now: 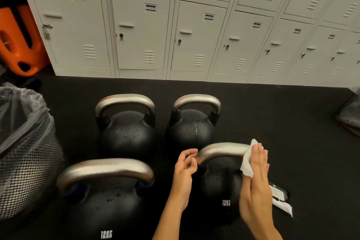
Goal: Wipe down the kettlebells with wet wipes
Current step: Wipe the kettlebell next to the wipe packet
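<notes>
Several black kettlebells with steel handles stand on the dark floor. The near right kettlebell (pixel 220 185), marked 12KG, has droplets on its body. My right hand (pixel 255 179) presses a white wet wipe (pixel 247 160) against the right end of its handle, fingers flat. My left hand (pixel 184 169) pinches the handle's left end. The near left kettlebell (pixel 105 197) is also marked 12KG. The far left kettlebell (pixel 126 128) and far right kettlebell (pixel 194 124) stand behind, both speckled with droplets.
A black mesh bin (pixel 29 158) lined with a clear bag stands at the left. A wipe packet (pixel 280 198) lies on the floor behind my right hand. Grey lockers (pixel 175 25) line the back. An orange object (pixel 13 31) leans at far left; another mesh bin (pixel 350 113) sits at right.
</notes>
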A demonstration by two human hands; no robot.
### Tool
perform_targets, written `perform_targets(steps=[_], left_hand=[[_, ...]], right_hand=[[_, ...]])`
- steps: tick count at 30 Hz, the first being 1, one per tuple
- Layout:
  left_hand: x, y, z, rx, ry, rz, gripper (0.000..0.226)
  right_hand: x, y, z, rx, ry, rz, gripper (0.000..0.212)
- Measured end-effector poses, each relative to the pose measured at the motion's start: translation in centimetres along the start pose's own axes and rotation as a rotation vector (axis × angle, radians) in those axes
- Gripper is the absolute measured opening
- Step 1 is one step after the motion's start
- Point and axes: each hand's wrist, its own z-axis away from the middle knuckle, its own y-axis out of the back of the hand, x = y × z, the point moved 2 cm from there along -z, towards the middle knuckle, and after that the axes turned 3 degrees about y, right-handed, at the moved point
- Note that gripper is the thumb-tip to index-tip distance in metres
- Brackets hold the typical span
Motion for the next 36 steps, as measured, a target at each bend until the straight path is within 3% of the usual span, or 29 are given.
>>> perform_targets(steps=[3,9,11,16,20,22,24,26,30,32,34,36], left_hand=[[0.0,-0.1,0.0,0.003,-0.003,0.003,0.023],[-0.2,0.0,-0.1,0.007,0.004,0.010,0.024],[-0.3,0.0,-0.1,0.015,0.008,0.007,0.024],[-0.5,0.1,-0.3,0.020,0.009,0.000,0.023],[-0.5,0.1,-0.3,0.009,0.010,0.009,0.024],[-0.5,0.2,-0.3,0.010,0.002,0.011,0.024],[-0.6,0.2,-0.3,0.010,-0.003,0.007,0.024],[-0.5,0.1,-0.3,0.010,-0.008,-0.001,0.024],[-0.5,0.1,-0.2,0.009,-0.005,-0.022,0.024],[-0.5,0.1,-0.2,0.007,0.000,-0.024,0.024],[-0.5,0.1,-0.2,0.008,-0.001,-0.023,0.024],[-0.4,0.0,-0.1,0.016,-0.004,-0.022,0.024]], right_hand=[[0.6,0.5,0.0,0.060,-0.006,-0.136,0.049],[1.3,0.7,-1.5,0.255,-0.492,-0.583,0.034],[1.4,1.3,-3.3,0.229,-0.579,-0.646,0.036],[2.9,1.8,-3.2,0.116,-0.401,-0.762,0.041],[5.0,1.7,-3.1,0.116,-0.653,-0.774,0.023],[5.7,1.7,-4.1,0.052,-0.791,-0.798,0.045],[5.1,2.3,-5.4,-0.014,-0.764,-0.735,0.046],[3.4,3.2,-5.7,-0.074,-0.624,-0.684,0.027],[1.4,3.1,-4.2,-0.079,-0.405,-0.828,0.052],[2.8,2.3,-3.8,0.049,-0.494,-0.902,0.051],[3.2,2.0,-4.2,0.116,-0.605,-0.816,0.039],[2.8,2.1,-5.1,0.066,-0.557,-0.738,0.036]])
